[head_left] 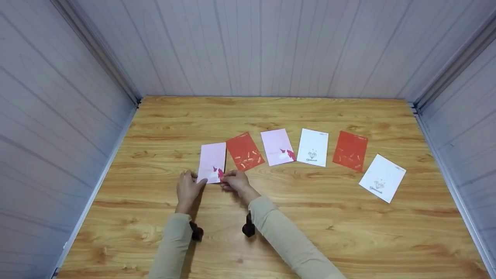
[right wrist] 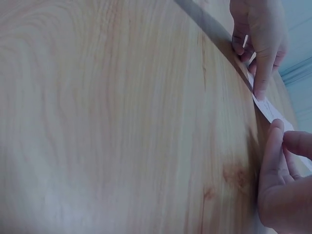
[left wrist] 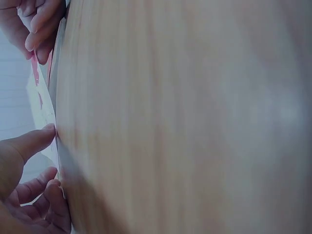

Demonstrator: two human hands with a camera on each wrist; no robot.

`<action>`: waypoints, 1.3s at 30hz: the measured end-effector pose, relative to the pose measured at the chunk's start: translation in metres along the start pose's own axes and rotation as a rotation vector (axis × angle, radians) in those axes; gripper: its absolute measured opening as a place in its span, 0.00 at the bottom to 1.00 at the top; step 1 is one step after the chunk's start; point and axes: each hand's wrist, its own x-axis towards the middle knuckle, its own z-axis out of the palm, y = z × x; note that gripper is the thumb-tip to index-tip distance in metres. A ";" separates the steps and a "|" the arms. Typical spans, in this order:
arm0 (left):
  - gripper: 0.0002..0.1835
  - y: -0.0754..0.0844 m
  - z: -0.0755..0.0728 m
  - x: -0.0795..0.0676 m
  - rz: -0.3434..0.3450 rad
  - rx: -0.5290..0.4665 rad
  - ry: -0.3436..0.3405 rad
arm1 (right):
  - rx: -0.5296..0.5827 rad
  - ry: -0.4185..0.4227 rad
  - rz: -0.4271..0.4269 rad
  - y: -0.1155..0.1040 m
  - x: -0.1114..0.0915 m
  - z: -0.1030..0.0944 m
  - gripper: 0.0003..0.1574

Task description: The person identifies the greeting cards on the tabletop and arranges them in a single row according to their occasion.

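Observation:
A pink card (head_left: 212, 159) with a darker pink unicorn print lies at the left end of an arc of cards, its near edge slightly raised off the table. My left hand (head_left: 188, 188) holds its near left corner, thumb on top and fingers at the side. The right hand (head_left: 237, 182) pinches the near right corner between thumb and fingers. In the left wrist view the card (left wrist: 43, 102) appears almost edge-on between the left hand (left wrist: 34, 180) and the right hand (left wrist: 36, 24). The right wrist view shows both hands at the card (right wrist: 267, 108) too.
Rightward in the arc lie a red card (head_left: 245, 151), another pink card (head_left: 278, 147), a white card (head_left: 312, 147), a second red card (head_left: 350, 151) and a tilted white card (head_left: 382, 178). Pale panels (head_left: 248, 46) wall the wooden table (head_left: 310, 240) on three sides.

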 end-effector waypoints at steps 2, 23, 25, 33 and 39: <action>0.19 0.001 -0.001 0.000 0.002 -0.006 -0.009 | 0.010 0.016 -0.006 0.000 0.000 -0.001 0.05; 0.14 0.015 -0.004 0.011 -0.051 -0.391 -0.017 | -0.034 -0.185 -0.009 -0.001 -0.026 -0.037 0.10; 0.13 0.018 -0.004 0.012 -0.086 -0.430 -0.020 | -0.036 -0.195 -0.005 0.003 -0.026 -0.041 0.09; 0.12 0.023 -0.006 0.010 -0.147 -0.577 -0.056 | -0.047 -0.252 0.000 0.015 -0.028 -0.052 0.09; 0.11 0.021 -0.005 0.008 -0.209 -0.706 -0.129 | -0.051 -0.266 -0.014 0.016 -0.029 -0.054 0.10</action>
